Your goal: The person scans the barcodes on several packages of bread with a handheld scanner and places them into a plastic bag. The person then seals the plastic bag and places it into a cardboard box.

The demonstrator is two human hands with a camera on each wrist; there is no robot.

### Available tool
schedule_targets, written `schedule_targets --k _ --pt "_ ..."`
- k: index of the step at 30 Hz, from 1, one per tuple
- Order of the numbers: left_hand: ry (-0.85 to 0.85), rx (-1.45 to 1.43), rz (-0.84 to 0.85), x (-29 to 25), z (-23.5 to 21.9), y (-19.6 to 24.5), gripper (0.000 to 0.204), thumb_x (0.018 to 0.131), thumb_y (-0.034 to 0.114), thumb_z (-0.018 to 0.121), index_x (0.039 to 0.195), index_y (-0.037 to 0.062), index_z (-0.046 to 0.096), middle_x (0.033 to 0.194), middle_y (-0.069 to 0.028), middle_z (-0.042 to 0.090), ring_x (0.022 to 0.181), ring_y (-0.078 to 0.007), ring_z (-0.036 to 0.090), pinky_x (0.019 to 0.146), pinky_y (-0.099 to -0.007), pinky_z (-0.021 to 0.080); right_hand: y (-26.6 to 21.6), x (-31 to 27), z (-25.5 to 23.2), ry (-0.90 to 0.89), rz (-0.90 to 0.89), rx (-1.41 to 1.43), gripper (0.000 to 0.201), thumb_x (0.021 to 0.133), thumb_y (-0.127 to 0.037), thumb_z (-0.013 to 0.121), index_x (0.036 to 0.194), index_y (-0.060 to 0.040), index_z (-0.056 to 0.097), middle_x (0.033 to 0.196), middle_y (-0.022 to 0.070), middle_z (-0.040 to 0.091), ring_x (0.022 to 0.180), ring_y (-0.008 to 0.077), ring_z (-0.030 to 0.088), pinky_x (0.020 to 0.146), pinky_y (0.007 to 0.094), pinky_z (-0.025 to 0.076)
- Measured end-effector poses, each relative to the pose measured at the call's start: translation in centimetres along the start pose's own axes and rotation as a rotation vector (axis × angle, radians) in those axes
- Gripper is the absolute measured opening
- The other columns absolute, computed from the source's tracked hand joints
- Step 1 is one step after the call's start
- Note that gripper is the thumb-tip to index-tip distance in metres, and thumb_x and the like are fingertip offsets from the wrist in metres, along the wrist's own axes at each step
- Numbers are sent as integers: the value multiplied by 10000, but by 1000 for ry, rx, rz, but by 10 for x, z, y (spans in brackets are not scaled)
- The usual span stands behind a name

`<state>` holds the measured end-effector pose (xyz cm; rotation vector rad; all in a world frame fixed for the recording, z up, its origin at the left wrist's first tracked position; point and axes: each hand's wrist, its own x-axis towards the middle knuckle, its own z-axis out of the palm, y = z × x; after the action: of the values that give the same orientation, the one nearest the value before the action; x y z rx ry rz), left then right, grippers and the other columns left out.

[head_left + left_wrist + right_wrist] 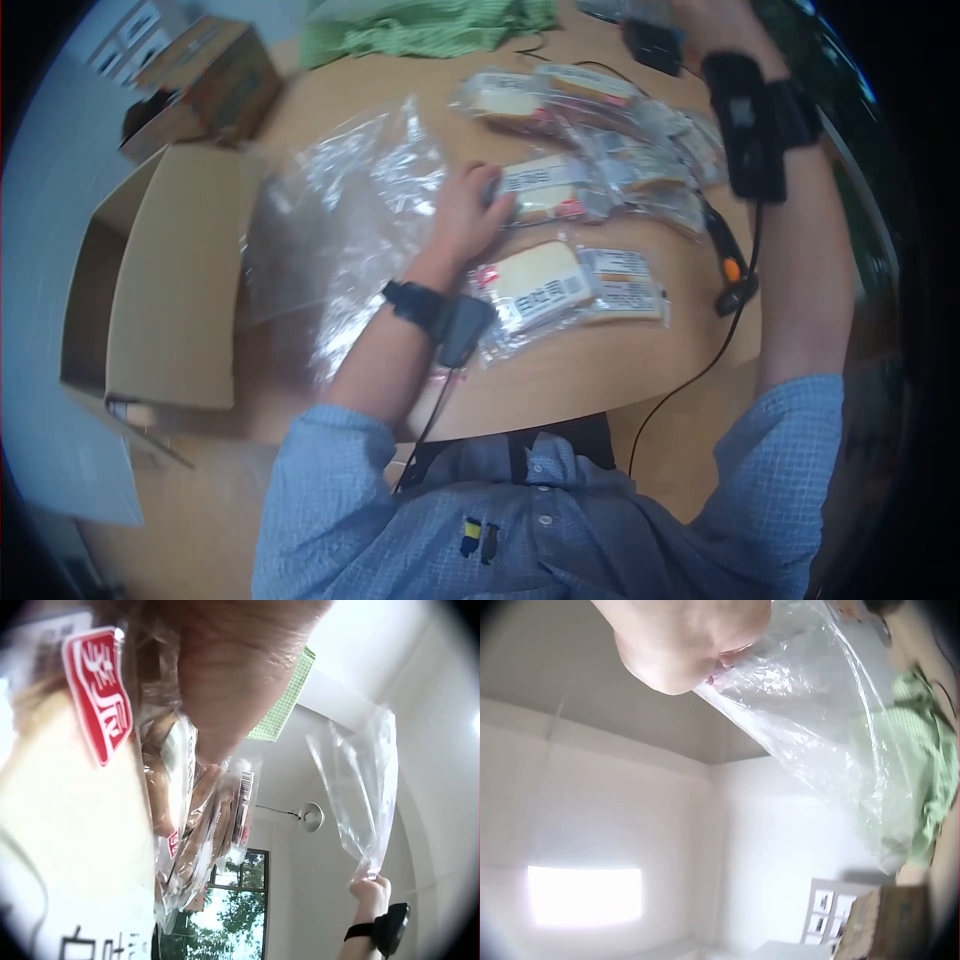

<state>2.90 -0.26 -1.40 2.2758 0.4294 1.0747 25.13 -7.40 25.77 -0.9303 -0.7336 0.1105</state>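
My left hand [468,215] is at the left end of a clear-wrapped bread package [545,185], its thumb and fingers around that end. In the left wrist view the hand [240,667] covers part of the wrapped packages [199,840]. My right hand [697,637] is raised high and grips the gathered end of a clear plastic bag [802,712]. The left wrist view shows this bag [364,787] spread upward from the right hand [370,891]. In the head view, only part of the right hand [715,15] shows at the top edge.
More wrapped bread [540,290] lies nearer the table's front edge, and several packages [640,165] at the right. Clear plastic [350,200] covers the left of the table, beside an open cardboard box [180,280]. Another box [215,85] and green checked cloth [420,25] are behind.
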Motion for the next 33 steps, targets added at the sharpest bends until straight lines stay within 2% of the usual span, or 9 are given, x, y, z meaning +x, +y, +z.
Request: schedule_targets --k 4,5,8,11,16,22,24,28,33 --pt "11 24 -29 -3 -1 2 381 718 240 620 1008 -5 586 1058 -197 545 973 -364 519 858 -417 414 95 -79 45 38 234 39 186 829 -123 479 749 -19 610 605 97 577 482 185 510 416 300 397" --pt "-1 38 -26 -3 1 2 381 713 238 621 1008 -1 588 1060 -196 545 979 -363 516 860 -418 412 124 -76 29 -251 247 -124 247 889 -223 457 861 1 560 763 62 629 628 109 543 523 262 420" --pt "-24 14 20 -1 0 0 380 669 185 601 1010 15 588 1059 -193 545 951 -370 515 846 -427 413 123 -159 76 -94 338 -196 234 877 -206 456 861 3 560 739 91 647 535 125 534 457 268 408" --pt "-134 -277 -268 5 -12 22 378 657 160 591 1011 28 578 1035 -184 548 934 -371 512 823 -432 412 142 -186 72 -118 371 -288 244 873 -206 465 849 15 566 708 111 653 499 137 546 458 280 438" --pt "15 233 186 0 -6 18 308 664 166 629 933 31 566 981 -164 543 979 -342 479 842 -423 372 151 -162 37 -296 474 -387 262 895 -258 462 985 -21 528 844 100 651 570 78 515 467 217 375" --pt "-100 386 286 1 -21 70 351 663 187 671 958 31 564 1054 -198 515 1018 -353 472 886 -417 374 121 -127 -14 -330 596 -336 240 864 -259 555 961 -40 545 800 86 640 572 92 511 509 224 443" --pt "-401 287 178 -6 -37 106 333 689 173 653 972 19 565 1062 -193 509 1012 -352 480 873 -409 400 123 -127 -22 -329 588 -274 243 868 -256 552 968 -34 556 806 67 635 614 84 533 556 220 450" --pt "-976 -220 468 -43 -68 187 321 785 118 558 1076 -15 537 1133 -196 493 1047 -345 478 872 -397 428 115 -136 -6 -490 574 -296 226 866 -221 554 973 -23 585 808 47 628 730 92 578 660 241 474" --pt "-937 -258 325 -18 -150 233 449 832 159 532 1224 -43 449 1284 -188 434 1166 -320 445 960 -368 362 151 -163 33 -750 67 -469 257 807 -248 583 963 -49 632 833 76 650 755 174 610 680 305 478"
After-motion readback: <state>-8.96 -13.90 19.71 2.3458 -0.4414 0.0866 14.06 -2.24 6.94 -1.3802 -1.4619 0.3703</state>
